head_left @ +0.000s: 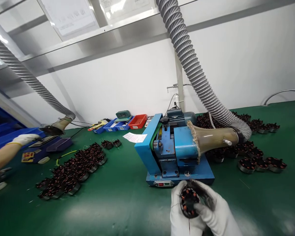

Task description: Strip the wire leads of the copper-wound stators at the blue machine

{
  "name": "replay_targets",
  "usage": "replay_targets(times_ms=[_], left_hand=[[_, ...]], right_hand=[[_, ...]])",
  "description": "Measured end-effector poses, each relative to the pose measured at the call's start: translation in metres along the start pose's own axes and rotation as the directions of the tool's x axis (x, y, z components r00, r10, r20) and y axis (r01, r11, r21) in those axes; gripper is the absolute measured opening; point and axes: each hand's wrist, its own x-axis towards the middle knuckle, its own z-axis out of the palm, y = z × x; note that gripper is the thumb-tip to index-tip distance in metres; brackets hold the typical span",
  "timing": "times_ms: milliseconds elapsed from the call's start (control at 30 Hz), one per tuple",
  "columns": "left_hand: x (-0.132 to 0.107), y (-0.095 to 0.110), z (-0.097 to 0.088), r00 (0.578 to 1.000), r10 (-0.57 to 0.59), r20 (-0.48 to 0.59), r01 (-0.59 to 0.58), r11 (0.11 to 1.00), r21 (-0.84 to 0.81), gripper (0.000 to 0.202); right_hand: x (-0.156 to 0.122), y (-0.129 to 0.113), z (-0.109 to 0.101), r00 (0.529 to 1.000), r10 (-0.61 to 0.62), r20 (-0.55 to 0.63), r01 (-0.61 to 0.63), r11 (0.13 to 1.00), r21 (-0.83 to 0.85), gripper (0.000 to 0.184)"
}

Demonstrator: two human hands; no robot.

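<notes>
A round motor stator (189, 200), black with copper windings, is held between my two gloved hands at the lower right. My left hand (180, 213) wraps its left side and underside in a white glove. Around the right side curl the fingers of my right hand (215, 206), the thumb lying over the stator's face; dark smudges mark this glove. Thin wires stick out from the stator's top and bottom. Just beyond my hands stands a blue belt-driven machine (167, 147) with a red and green switch (163, 184) at its base.
Many stators (76, 167) lie grouped at left, more (255, 160) right of the machine. A grey duct hose (191, 62) descends to the machine's funnel (211, 139). Small red (138, 121) and blue bins line the wall. Another person's gloved hand (27, 139) works at far left.
</notes>
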Motion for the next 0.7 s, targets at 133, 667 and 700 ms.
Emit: replay_targets(times_ms=[133,667,700], left_hand=[[0.019,0.0,0.022,0.992,0.124,0.016,-0.124,0.992,0.016,0.05],[0.049,0.008,0.042,0.972,0.194,0.13,-0.2,0.979,0.037,0.037],[0.049,0.01,0.042,0.972,0.198,0.129,-0.203,0.979,0.024,0.038]], right_hand=[[0.022,0.003,0.016,0.984,-0.079,-0.161,0.06,0.991,-0.122,0.043],[0.051,-0.015,0.021,0.966,-0.13,-0.223,0.096,0.983,-0.156,0.035],[0.052,-0.016,0.021,0.962,-0.143,-0.234,0.107,0.981,-0.16,0.034]])
